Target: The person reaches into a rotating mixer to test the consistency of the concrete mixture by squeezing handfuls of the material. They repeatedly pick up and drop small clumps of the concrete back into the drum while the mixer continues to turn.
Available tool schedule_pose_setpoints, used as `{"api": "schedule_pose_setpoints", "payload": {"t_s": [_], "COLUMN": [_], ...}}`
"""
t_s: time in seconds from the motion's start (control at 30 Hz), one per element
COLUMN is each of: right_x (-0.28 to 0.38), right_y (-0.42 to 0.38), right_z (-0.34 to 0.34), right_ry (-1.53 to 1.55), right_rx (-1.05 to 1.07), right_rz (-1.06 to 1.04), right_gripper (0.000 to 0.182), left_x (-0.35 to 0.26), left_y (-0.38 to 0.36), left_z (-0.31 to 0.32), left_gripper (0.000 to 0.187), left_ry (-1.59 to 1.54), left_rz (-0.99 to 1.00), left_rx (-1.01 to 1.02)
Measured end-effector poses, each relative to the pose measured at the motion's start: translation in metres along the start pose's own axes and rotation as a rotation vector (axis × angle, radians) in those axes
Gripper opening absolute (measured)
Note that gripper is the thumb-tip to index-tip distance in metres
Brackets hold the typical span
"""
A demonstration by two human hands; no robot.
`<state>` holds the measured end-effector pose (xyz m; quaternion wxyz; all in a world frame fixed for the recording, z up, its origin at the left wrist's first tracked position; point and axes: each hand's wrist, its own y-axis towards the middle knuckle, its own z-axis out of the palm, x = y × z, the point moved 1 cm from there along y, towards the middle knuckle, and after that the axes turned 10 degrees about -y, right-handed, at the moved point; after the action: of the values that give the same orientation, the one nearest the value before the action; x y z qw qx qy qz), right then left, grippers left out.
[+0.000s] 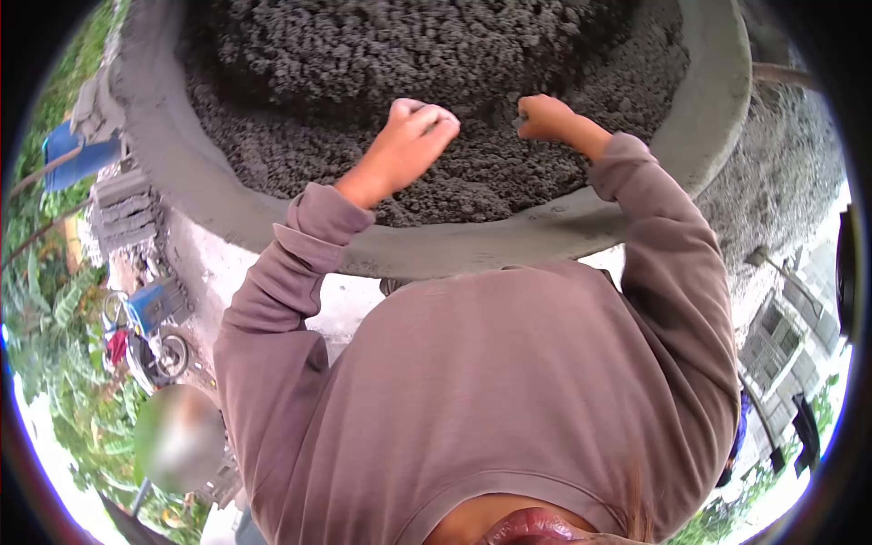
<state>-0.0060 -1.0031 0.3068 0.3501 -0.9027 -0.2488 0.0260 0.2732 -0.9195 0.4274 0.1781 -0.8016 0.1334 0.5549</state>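
My left hand point(400, 150) is over the near part of a wide round grey basin, its fingers curled together. To its right, my right hand point(556, 120) is also closed, above the same dark crumbly mix point(472, 182). What either hand holds, if anything, is hidden by the fingers. The two hands are apart. The mix lies inside the basin's smooth cement-like rim point(436, 252) and is heaped higher at the far side.
Stacked grey blocks point(125, 211) and a blue container point(80, 156) stand at the left, with a motorcycle point(154, 350) below them. A grey heap point(772, 173) and more blocks point(777, 341) are at the right. My body borders the near rim.
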Motion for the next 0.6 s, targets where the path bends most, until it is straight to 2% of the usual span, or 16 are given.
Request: {"api": "schedule_pose_setpoints", "payload": {"t_s": [0.03,0.07,0.1,0.13,0.17,0.2,0.23,0.27,0.3,0.33,0.4,0.43,0.5,0.53,0.57,0.6], "right_x": [0.014,0.032,0.045,0.067,0.073,0.087,0.096,0.096,0.095,0.097,0.099,0.097,0.094,0.097,0.099,0.100], "right_y": [-0.012,-0.033,-0.042,-0.069,-0.080,-0.101,-0.117,-0.117,-0.117,-0.116,-0.115,-0.115,-0.118,-0.127,-0.127,-0.125], "right_z": [-0.011,-0.021,-0.012,-0.029,-0.017,-0.023,-0.026,-0.030,-0.033,-0.038,-0.048,-0.044,-0.026,-0.030,-0.033,-0.036], "right_ry": [0.173,0.350,0.528,0.516,0.381,0.373,0.385,0.366,0.347,0.344,0.589,0.580,0.311,0.244,0.252,0.275], "right_rx": [-0.070,-0.137,-0.150,0.049,0.154,0.420,0.387,0.314,0.242,0.239,-0.086,-0.094,0.100,0.180,0.182,0.061], "right_rz": [-0.005,-0.010,-0.037,-0.074,-0.359,-0.477,-0.411,-0.415,-0.416,-0.417,-0.081,-0.086,-0.392,-0.520,-0.520,-0.442], "right_gripper": [0.032,0.033,0.034,0.034,0.036,0.040,0.041,0.041,0.040,0.040,0.039,0.039,0.039,0.038,0.038,0.037], "left_x": [-0.011,-0.013,-0.015,0.000,0.001,0.008,0.007,0.004,0.011,0.009,0.001,-0.007,0.015,0.011,0.015,0.011], "left_y": [-0.007,-0.013,-0.024,-0.024,-0.046,-0.054,-0.057,-0.051,-0.039,-0.034,-0.031,-0.047,-0.067,-0.059,-0.052,-0.038], "left_z": [0.005,0.005,0.011,0.018,0.025,0.031,0.035,0.032,0.025,0.019,0.009,0.018,0.034,0.032,0.019,0.002], "left_gripper": [0.025,0.024,0.025,0.029,0.036,0.038,0.041,0.039,0.039,0.039,0.050,0.058,0.063,0.061,0.050,0.034], "left_ry": [0.006,0.145,0.105,-0.044,-0.116,0.008,0.131,0.128,-0.027,-0.024,-0.006,-0.107,0.164,0.263,0.173,0.291], "left_rz": [0.043,0.144,0.154,-0.098,-0.240,-0.293,-0.348,-0.458,-0.445,-0.443,-0.381,-0.584,-0.506,-0.604,-0.451,-0.042], "left_rx": [-0.143,-0.046,0.095,0.540,0.688,0.763,0.838,0.697,0.546,0.542,0.586,0.701,0.798,0.709,0.533,0.496]}}
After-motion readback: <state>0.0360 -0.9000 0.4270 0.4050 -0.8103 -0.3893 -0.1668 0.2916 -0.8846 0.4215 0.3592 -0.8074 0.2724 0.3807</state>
